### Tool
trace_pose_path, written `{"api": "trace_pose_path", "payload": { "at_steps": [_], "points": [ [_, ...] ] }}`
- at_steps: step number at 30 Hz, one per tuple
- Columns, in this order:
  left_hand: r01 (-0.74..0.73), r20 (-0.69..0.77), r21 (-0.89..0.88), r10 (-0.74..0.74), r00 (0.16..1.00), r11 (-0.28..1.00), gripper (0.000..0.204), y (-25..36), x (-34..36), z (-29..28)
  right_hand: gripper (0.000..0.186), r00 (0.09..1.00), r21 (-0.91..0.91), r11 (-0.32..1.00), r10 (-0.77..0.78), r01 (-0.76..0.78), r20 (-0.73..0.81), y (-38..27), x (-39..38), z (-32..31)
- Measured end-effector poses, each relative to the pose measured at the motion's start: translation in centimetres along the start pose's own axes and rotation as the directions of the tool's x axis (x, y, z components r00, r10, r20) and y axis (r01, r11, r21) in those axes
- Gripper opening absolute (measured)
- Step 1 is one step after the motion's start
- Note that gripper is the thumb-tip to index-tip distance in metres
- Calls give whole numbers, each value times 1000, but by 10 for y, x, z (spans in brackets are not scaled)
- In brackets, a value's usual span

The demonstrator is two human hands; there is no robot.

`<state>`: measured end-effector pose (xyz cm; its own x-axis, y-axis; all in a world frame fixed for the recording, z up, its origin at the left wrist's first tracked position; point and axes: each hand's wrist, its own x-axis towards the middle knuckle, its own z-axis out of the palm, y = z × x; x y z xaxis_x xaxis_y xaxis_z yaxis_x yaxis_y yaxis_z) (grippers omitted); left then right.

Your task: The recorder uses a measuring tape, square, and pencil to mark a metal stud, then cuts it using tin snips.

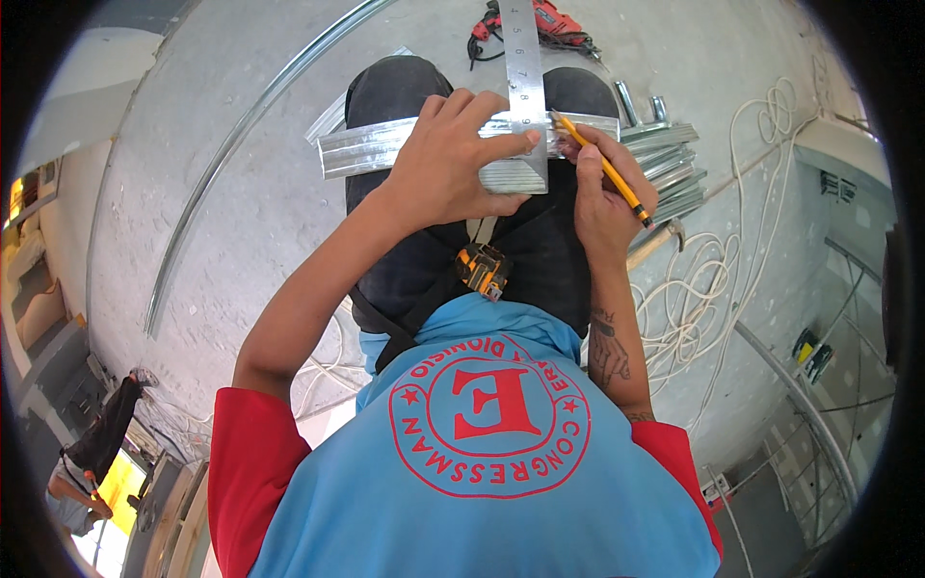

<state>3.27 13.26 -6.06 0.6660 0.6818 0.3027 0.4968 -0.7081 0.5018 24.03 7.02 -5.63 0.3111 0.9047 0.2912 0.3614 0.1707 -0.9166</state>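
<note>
A shiny metal channel (371,146) lies crosswise over my thighs. My left hand (436,159) presses a steel try square (521,67) against it, index finger on the blade and thumb by the square's lower part; the other fingers curl over the channel's far edge. The graduated blade crosses the channel and points away from me. In my right hand (617,197) is a yellow pencil (611,171), its tip at the blade's right edge near the channel. A yellow and black tape measure (482,270) sits at my waist.
Cut metal channels (665,164) lie stacked right of my knees, near a hammer (657,243) and coiled white cable (708,275). Beyond my knees rests a red power tool (557,27). A long metal strip (217,164) lies to the left. Another person (77,501) is at lower left.
</note>
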Motion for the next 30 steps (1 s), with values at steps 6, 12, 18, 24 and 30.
{"api": "trace_pose_path", "payload": {
  "at_steps": [6, 12, 18, 24, 30],
  "points": [
    [-6, -12, -9, 6, 1000, 1000, 65, 0, 1, 0, 19, 1000, 22, 1000, 17, -17, -8, 0, 0, 0],
    [-4, -9, -16, 4, 1000, 1000, 66, 0, 1, 0, 18, 1000, 24, 1000, 9, -9, -4, 0, 1, 0],
    [-10, 6, -7, 10, 1000, 1000, 67, -1, 1, -1, 18, 1000, 9, 1000, -7, 7, 5, -1, 2, -1],
    [5, 40, -1, -5, 999, 1000, 71, -1, 1, -2, 18, 1000, 2, 1000, 7, -7, 15, -3, 2, -2],
    [-7, 28, -8, 7, 1000, 1000, 70, -2, 0, 0, 18, 997, -82, 994, -63, 66, 43, -4, 3, -1]
  ]
}}
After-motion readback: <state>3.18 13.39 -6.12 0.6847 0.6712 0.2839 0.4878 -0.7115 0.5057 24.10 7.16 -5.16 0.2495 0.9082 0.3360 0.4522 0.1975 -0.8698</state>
